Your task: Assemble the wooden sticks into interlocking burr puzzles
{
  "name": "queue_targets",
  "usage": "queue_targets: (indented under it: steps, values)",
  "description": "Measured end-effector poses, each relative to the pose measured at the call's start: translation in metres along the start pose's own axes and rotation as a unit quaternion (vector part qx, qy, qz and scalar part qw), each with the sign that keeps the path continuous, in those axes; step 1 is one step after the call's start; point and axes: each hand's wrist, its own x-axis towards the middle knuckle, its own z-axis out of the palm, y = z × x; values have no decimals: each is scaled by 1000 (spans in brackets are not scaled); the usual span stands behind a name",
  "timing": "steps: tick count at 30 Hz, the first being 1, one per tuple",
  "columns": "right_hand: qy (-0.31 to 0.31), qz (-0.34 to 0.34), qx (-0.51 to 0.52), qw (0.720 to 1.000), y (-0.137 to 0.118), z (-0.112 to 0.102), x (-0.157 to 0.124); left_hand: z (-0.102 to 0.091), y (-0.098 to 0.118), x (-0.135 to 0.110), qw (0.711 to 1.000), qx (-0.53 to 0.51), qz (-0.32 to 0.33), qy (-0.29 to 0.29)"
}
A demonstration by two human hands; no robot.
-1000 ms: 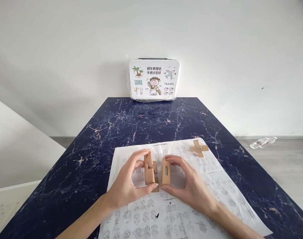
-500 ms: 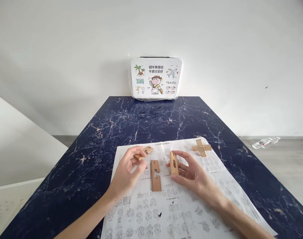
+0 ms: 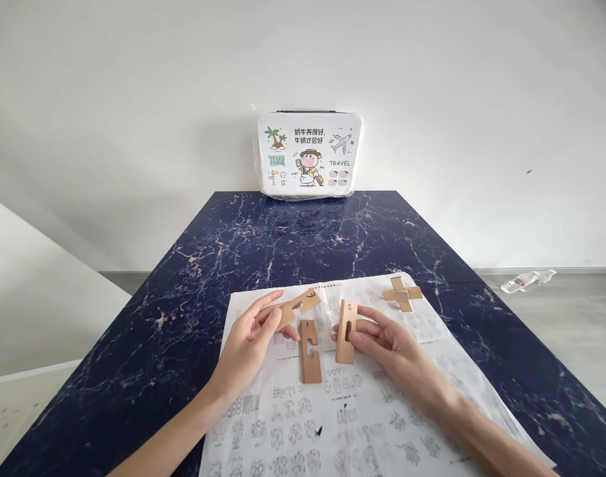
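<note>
My left hand [image 3: 248, 338] pinches a flat notched wooden piece marked 3 [image 3: 298, 307], held tilted just above the printed sheet [image 3: 333, 404]. My right hand [image 3: 382, 341] grips a slotted wooden piece marked 2 [image 3: 346, 322], standing nearly upright on the paper. Between them a third flat piece marked 1 [image 3: 309, 352], with a side notch, lies loose on the sheet. Further right, an assembled wooden cross [image 3: 402, 293] rests at the paper's far corner, untouched.
The sheet lies on a dark blue marbled table [image 3: 283, 238]. A white illustrated case [image 3: 309, 156] stands against the wall at the table's far end. On the floor to the right lies a clear plastic bottle [image 3: 526, 281].
The three joined pieces have come apart. One now lies on the paper, my left hand has drawn its piece up and left, and my right hand has shifted its piece slightly right.
</note>
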Motion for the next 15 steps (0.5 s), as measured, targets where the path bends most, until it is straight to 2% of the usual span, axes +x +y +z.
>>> queue_targets:
  steps: [5, 12, 15]
  values:
    - [2, 6, 0, 1000, 1, -1, 0, -2, 0, 1, 999, -25, -5, -34]
    - [-7, 8, 24, 1000, -6, 6, -2, 1, -1, -2, 992, -44, -4, -115]
    - [-28, 7, 16, 999, -8, 9, -3, 4, -5, -4, 989, -37, -3, -141]
